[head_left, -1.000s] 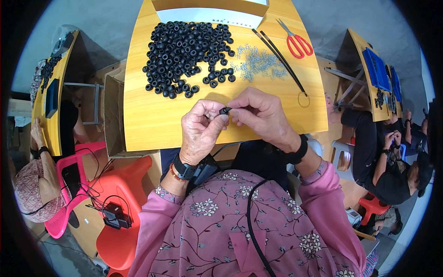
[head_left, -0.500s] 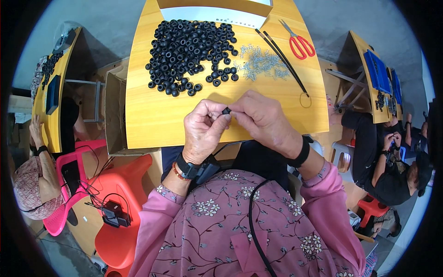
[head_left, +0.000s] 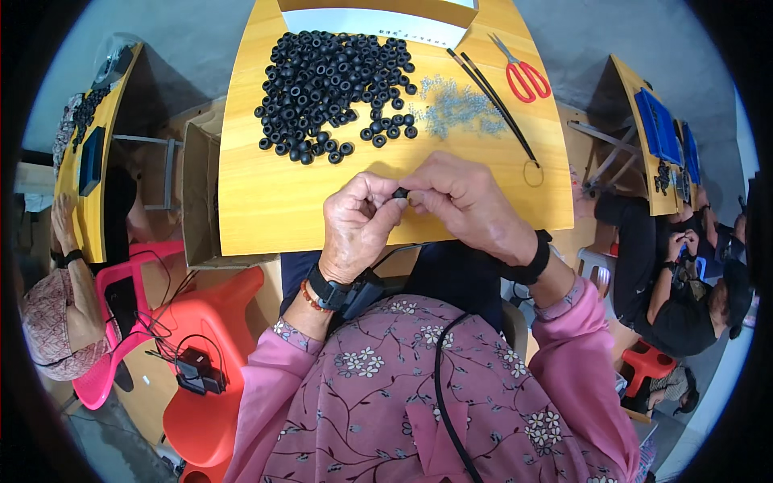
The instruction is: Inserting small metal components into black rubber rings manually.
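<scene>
Above the near edge of the yellow wooden table [head_left: 274, 217], my left hand [head_left: 354, 221] pinches a small black ring-shaped piece [head_left: 400, 193] between thumb and fingers. Closed fingertips of my right hand [head_left: 471, 197] press close against the piece's right side; anything between them is too small to make out. Many similar black pieces [head_left: 326, 88], round with a hole, lie heaped beyond my hands. Beside that heap, small silvery metal parts [head_left: 459, 111] are scattered.
Right of the metal parts lie two thin black sticks [head_left: 493, 95], one ending in a loop, and red-handled scissors [head_left: 527, 80]. A white-fronted box [head_left: 370, 24] stands at the far edge. An orange chair [head_left: 213, 322] is at left. Other people sit at tables on both sides.
My right hand has turned slightly and its fingers have shifted at the black piece. My left hand still pinches it in nearly the same place.
</scene>
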